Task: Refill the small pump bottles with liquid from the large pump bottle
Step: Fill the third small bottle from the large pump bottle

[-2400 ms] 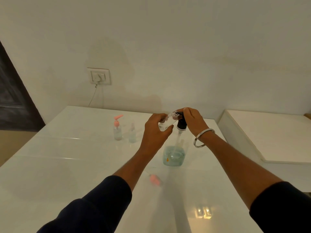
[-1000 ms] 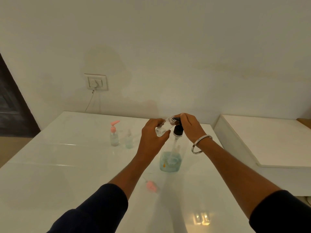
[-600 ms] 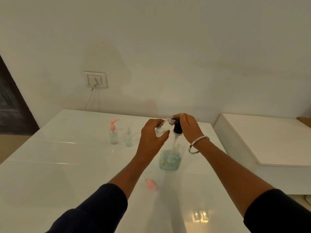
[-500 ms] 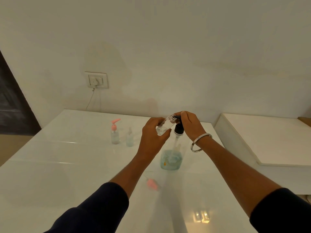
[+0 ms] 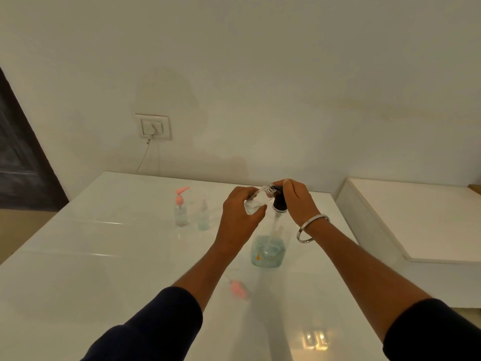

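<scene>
Almost nothing has moved since half a second ago: both my hands stay at the same place above the big bottle, and only the view has shifted a little.

My left hand is closed around a small clear bottle, which is tilted, with its open neck pointing to the black pump head of the big bottle. My right hand lies on top of this pump head, with the fingers curled over it; a metal bangle hangs on that wrist.

The big bottle stands upright on the white table and has blue liquid only in its lower part. Left of it, well apart, stand two more small bottles close together: one with a pink pump, and one without a pump. A loose pink pump lies on the table in front of the big bottle, near my left forearm. On the wall behind the table is a socket with a cable.
</scene>
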